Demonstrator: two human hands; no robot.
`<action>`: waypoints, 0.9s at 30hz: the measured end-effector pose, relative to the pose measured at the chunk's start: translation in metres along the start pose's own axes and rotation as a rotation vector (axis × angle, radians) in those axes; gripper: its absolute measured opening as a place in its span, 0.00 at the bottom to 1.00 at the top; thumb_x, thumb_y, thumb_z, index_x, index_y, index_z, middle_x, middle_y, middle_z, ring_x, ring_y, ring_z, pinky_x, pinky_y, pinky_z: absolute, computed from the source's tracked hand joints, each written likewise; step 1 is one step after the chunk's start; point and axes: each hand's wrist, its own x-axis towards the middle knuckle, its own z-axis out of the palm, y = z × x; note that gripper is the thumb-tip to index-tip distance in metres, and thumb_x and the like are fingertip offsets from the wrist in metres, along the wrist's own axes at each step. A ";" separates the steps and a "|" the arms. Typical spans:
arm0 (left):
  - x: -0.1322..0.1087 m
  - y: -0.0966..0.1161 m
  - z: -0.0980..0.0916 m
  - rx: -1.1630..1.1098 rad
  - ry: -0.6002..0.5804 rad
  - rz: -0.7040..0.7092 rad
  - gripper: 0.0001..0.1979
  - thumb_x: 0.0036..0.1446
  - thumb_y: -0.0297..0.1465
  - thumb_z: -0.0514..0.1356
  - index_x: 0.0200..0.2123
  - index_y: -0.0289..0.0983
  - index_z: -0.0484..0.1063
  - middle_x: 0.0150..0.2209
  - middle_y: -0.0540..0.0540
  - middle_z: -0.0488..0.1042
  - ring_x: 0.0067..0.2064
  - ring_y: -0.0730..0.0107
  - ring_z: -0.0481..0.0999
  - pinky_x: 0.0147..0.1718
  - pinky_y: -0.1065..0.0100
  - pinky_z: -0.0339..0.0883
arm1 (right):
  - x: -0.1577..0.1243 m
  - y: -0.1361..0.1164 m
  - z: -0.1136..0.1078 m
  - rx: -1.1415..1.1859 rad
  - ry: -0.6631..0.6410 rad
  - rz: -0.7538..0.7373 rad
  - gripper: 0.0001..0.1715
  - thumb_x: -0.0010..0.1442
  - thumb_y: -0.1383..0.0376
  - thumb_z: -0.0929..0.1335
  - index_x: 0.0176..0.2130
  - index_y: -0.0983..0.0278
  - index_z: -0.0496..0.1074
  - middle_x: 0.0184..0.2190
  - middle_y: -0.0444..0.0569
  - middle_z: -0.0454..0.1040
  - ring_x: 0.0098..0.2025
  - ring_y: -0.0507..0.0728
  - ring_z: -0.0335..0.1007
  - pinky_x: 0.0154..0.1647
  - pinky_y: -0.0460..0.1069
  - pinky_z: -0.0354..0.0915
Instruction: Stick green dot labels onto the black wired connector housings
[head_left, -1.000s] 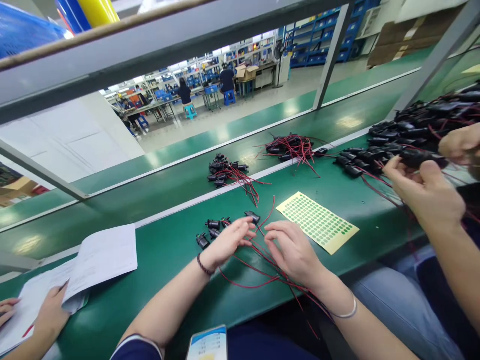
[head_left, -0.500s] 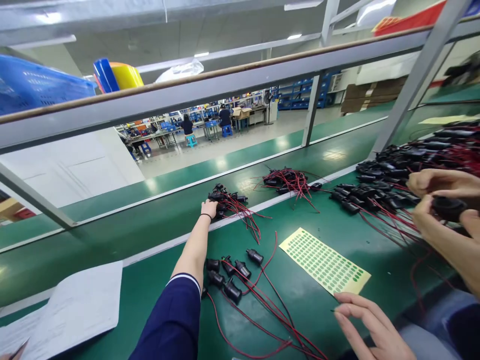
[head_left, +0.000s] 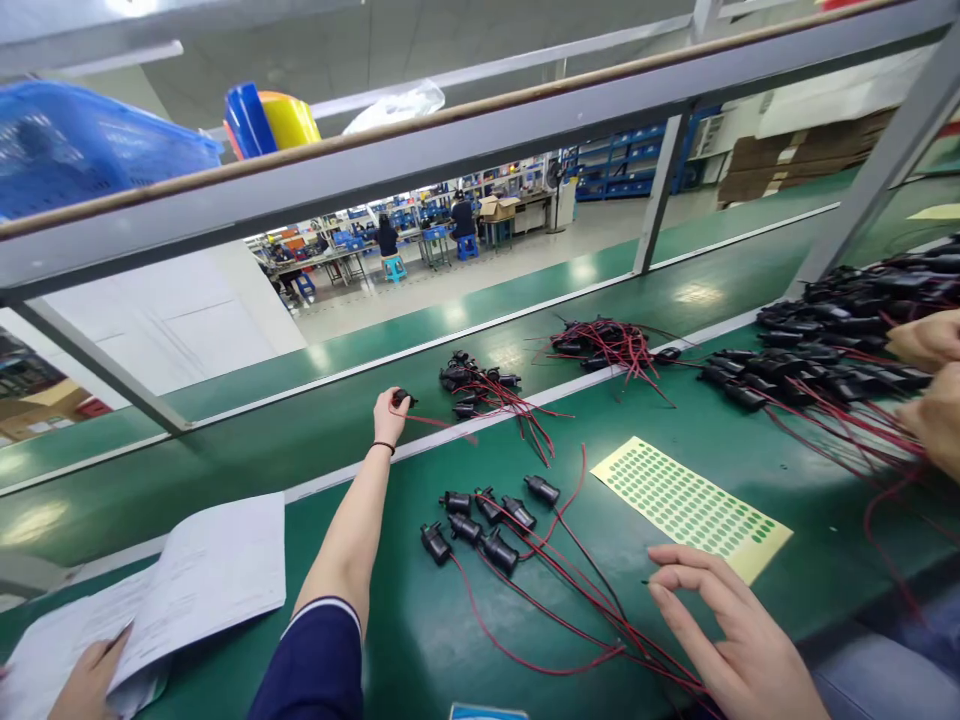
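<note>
My left hand is stretched out over the far edge strip of the bench, closed on a small black pump with a trailing red wire. Right of it lies a pile of similar black pumps with red wires. Nearer me, several black pumps rest loosely grouped on the green bench, their wires running toward the front right. My right hand pinches a tiny dark piece at its fingertips, seemingly a green sticker. Just beyond it lies a yellow sheet of green oval stickers.
Another pump pile sits farther back, and a large heap fills the right side, by a co-worker's hands. At left, another person's hand holds a pen over papers. A metal shelf rail crosses above.
My left hand has moved left from the pump pile, carrying one black pump with its wire. My right hand keeps its pinch. The view has shifted slightly.
</note>
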 end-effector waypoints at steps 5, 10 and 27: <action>-0.019 -0.008 -0.023 -0.206 0.100 -0.031 0.13 0.59 0.31 0.60 0.47 0.35 0.67 0.38 0.46 0.75 0.36 0.70 0.78 0.41 0.65 0.73 | 0.016 -0.018 0.024 0.114 -0.003 -0.005 0.06 0.63 0.63 0.65 0.34 0.58 0.69 0.36 0.49 0.76 0.35 0.57 0.77 0.36 0.51 0.74; -0.051 -0.016 -0.036 -0.258 0.084 -0.038 0.15 0.61 0.32 0.60 0.51 0.40 0.67 0.46 0.44 0.75 0.41 0.69 0.78 0.42 0.64 0.74 | 0.040 -0.043 0.052 0.269 -0.045 0.000 0.07 0.64 0.62 0.65 0.33 0.59 0.70 0.36 0.51 0.76 0.36 0.58 0.77 0.38 0.51 0.74; -0.032 -0.054 -0.088 -0.102 0.133 -0.270 0.17 0.63 0.37 0.58 0.53 0.37 0.68 0.53 0.41 0.71 0.50 0.61 0.74 0.47 0.55 0.72 | 0.077 -0.062 0.074 0.425 -0.110 -0.118 0.08 0.65 0.64 0.64 0.32 0.61 0.70 0.36 0.52 0.75 0.38 0.56 0.75 0.40 0.50 0.74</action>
